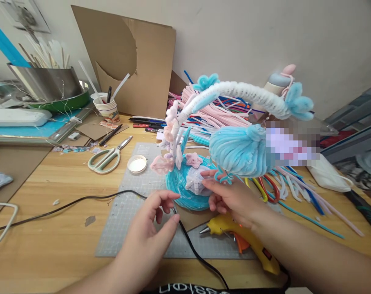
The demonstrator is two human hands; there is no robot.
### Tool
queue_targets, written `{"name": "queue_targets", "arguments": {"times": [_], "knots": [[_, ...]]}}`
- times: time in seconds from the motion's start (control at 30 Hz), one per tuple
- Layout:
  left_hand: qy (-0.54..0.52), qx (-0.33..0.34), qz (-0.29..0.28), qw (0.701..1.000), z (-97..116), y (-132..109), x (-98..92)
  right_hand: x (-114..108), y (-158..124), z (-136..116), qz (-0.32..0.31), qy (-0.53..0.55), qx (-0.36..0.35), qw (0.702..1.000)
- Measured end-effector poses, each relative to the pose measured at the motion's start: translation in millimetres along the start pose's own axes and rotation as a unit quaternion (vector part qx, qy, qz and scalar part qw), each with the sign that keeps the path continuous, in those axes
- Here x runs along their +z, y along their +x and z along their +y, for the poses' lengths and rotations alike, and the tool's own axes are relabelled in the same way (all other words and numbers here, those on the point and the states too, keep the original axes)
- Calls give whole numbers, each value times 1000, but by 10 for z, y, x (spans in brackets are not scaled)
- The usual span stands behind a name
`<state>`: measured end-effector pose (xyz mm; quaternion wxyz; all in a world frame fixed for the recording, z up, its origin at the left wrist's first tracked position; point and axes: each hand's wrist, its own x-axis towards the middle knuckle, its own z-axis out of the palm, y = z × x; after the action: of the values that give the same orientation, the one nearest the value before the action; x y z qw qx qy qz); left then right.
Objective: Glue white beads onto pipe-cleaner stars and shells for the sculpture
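A fuzzy pipe-cleaner piece stands on a round blue coiled base [176, 192]. From the base a white wrapped arch [240, 90] rises with blue and pink blossoms, and a blue pleated dome [239, 151] is below its right part. On the base sit a pink star [194, 160] and a pale lavender fuzzy piece [195, 182]. My right hand [231, 200] reaches in from the right, its extended fingers at the lavender piece and its lower fingers curled. My left hand [155, 228] is left of the base, fingers bent, thumb apart, nothing between them.
A yellow glue gun [234, 230] lies under my right forearm, its black cord crossing the grey cutting mat [118, 228]. Green-handled scissors [108, 159] and a small white dish [137, 164] are at left. Bundled pipe cleaners [204, 106] lie behind; cardboard [155, 73] leans on the wall.
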<state>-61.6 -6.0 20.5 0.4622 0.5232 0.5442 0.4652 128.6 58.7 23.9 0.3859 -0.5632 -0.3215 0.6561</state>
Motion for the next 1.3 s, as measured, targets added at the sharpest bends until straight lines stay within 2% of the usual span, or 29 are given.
{"name": "queue_targets", "arguments": {"times": [0.07, 0.13, 0.3, 0.4, 0.53, 0.67, 0.83, 1.07, 1.3], "knots": [[6, -21, -15, 1000, 25, 74, -15, 13, -11, -3, -10, 15, 10, 1000], [13, -17, -3, 1000, 26, 136, -21, 33, -73, 11, -25, 48, 27, 998], [25, 81, 50, 995, -49, 134, 15, 108, -354, 150, -57, 146, 79, 984], [24, 116, 16, 993, -101, 55, 26, 135, -466, 252, -75, 196, 106, 972], [7, 142, -38, 989, -111, -13, 4, 128, -506, 321, -131, 250, 118, 952], [-21, 152, -76, 985, -77, -36, -17, 129, -520, 330, -181, 241, 117, 946], [-26, 148, -97, 984, -78, -58, -39, 156, -541, 327, -260, 214, 109, 935], [21, 200, -76, 977, -77, -11, -90, 154, -593, 343, -240, 185, 57, 951], [34, 212, -63, 975, -63, -32, -86, 176, -596, 326, -227, 208, 57, 950]]}}
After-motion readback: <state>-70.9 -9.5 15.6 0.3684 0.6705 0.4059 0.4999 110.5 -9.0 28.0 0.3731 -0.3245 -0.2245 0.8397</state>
